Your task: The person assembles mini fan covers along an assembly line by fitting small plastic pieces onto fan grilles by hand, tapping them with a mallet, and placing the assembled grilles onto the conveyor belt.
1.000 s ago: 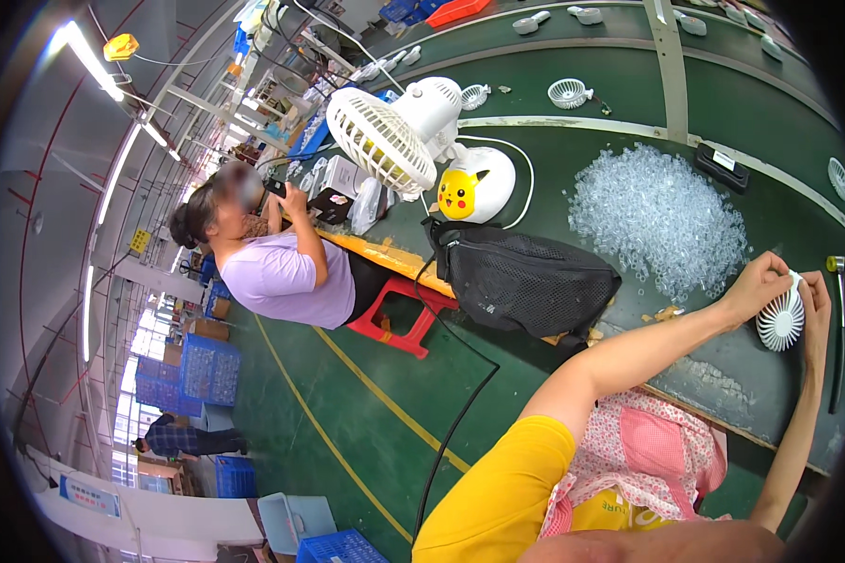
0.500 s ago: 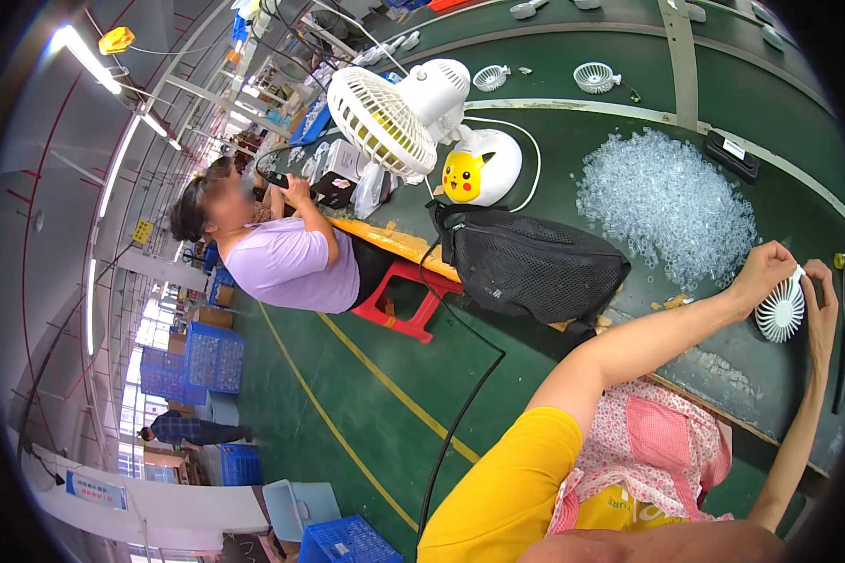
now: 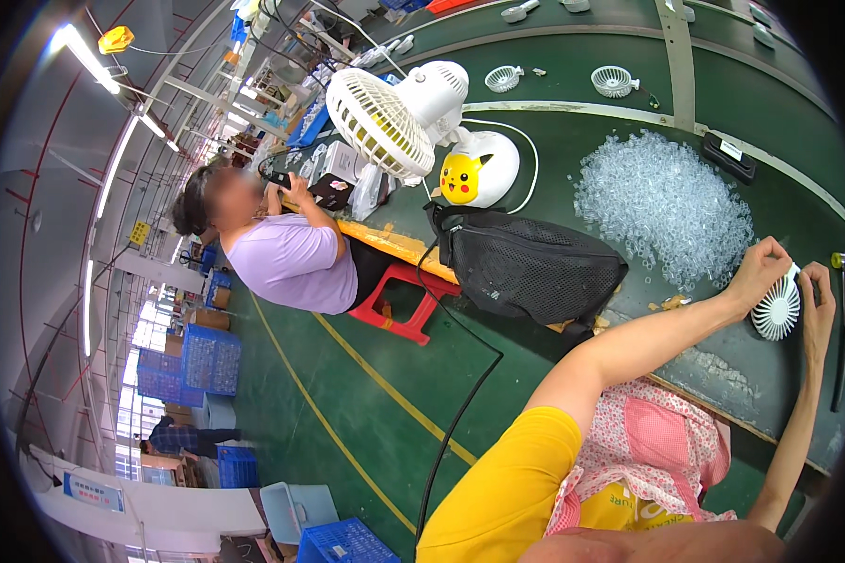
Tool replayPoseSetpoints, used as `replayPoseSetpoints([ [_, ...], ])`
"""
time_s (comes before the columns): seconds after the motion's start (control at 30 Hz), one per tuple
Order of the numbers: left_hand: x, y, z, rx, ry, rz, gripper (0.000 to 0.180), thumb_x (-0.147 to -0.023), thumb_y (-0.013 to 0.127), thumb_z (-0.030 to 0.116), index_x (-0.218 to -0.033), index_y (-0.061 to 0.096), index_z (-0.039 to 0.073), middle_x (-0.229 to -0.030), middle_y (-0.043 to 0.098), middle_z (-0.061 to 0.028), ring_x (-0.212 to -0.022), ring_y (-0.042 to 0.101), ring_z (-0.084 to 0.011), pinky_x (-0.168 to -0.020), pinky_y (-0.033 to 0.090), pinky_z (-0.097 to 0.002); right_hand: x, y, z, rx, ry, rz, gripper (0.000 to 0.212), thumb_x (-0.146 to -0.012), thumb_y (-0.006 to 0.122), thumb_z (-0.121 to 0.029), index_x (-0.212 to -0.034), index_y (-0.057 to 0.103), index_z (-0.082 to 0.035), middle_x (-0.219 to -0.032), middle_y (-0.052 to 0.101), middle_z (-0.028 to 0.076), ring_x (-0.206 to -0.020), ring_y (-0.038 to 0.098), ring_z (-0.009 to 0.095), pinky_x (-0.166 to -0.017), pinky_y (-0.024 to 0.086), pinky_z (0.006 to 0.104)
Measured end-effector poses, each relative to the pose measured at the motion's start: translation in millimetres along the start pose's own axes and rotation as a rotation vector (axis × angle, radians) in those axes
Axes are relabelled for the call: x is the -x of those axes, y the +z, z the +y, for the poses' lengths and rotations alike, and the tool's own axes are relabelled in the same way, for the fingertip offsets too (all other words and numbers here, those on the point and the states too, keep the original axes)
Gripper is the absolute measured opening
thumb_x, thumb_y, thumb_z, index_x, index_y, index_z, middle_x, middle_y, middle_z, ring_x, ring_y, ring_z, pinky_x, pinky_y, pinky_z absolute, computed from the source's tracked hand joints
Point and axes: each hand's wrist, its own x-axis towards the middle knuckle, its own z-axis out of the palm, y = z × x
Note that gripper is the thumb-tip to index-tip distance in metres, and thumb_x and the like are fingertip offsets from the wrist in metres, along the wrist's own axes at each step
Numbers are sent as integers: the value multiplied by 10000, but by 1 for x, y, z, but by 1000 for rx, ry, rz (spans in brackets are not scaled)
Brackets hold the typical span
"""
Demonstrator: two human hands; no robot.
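Note:
At the right of the bench, both my hands are at a small white round fan housing [image 3: 776, 312] with radiating slats. My left hand [image 3: 760, 274] pinches near its short neck from the left, fingers closed. My right hand [image 3: 819, 293] is bent in from the right, its fingertips closed at the same neck. What lies between the fingertips is too small to make out. Just beyond my left hand spreads a heap of small clear plastic pieces [image 3: 662, 206] on the dark green bench top.
A black mesh bag [image 3: 530, 267] lies at the bench edge, beside a white desk fan [image 3: 380, 122]. A black case [image 3: 729, 157] sits behind the heap. White fan housings [image 3: 613, 82] lie on the green belt. At left, a person in lilac [image 3: 291, 263] holds a phone.
The fan housings on the near belt have moved slightly right, while those on the far belt have shifted left. My hands stay at the fan housing, with barely any movement.

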Motion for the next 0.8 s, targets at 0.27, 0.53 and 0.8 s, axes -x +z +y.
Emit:
replayPoseSetpoints([
  [0.27,0,1,-2,35,11,-11,104,-914,607,111,-917,526,46,-745,646,-47,-642,596,-70,-551,459,-220,0,-2,-7,-16,92,-70,96,-976,529,-71,-918,532,6,-893,509,10,-856,477,94,-803,375,206],
  [0.53,1,0,4,58,-31,14,104,-913,604,106,-933,526,41,-748,650,-51,-637,597,-74,-550,466,-224,0,2,0,-100,139,-105,104,-988,523,-91,-945,530,4,-885,499,-9,-831,460,79,-767,369,196],
  [0.8,-1,9,-2,-28,-38,-1,101,-912,619,131,-940,552,60,-797,616,-8,-714,572,-66,-635,481,-241,5,-19,-14,35,31,-52,60,-945,564,-47,-956,569,11,-932,556,51,-903,538,126,-846,417,243],
])
